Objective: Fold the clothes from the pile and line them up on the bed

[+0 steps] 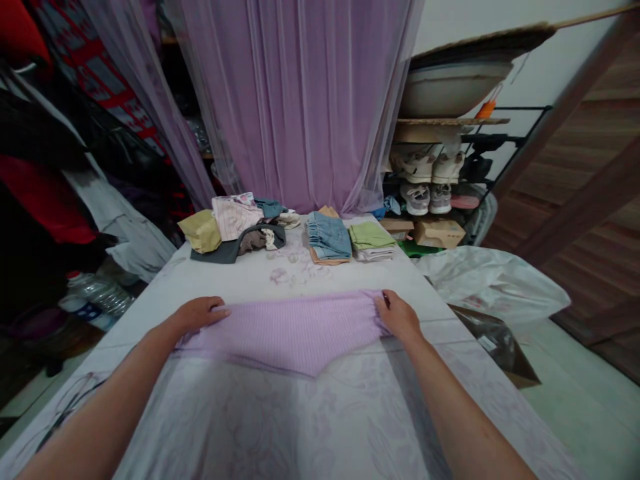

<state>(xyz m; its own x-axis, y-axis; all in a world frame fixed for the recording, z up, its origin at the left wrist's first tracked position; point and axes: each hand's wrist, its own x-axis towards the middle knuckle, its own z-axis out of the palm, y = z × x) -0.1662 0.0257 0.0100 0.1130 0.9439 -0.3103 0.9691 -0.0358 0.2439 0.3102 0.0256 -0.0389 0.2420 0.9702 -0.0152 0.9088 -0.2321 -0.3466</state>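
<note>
Lilac ribbed pants (295, 333) stretch sideways across the middle of the table, folded lengthwise, with a pointed corner towards me. My left hand (200, 313) is closed on their left end, its fingers over the cloth. At the upper right corner, my right hand (399, 315) pinches the gathered end between thumb and fingers. Beyond them lie folded denim clothes (329, 235) on a tan piece and, beside these, a folded green garment (371, 236) on a pale one. A loose heap of clothes (237, 223) sits at the back left.
A pale floral cloth covers the table (280, 427). Purple curtains (300, 100) hang behind it. To the right are a shoe rack with sneakers (417, 199), a clear plastic bag (500, 283) and an open cardboard box (520, 367). Plastic bottles (103, 293) stand at the left.
</note>
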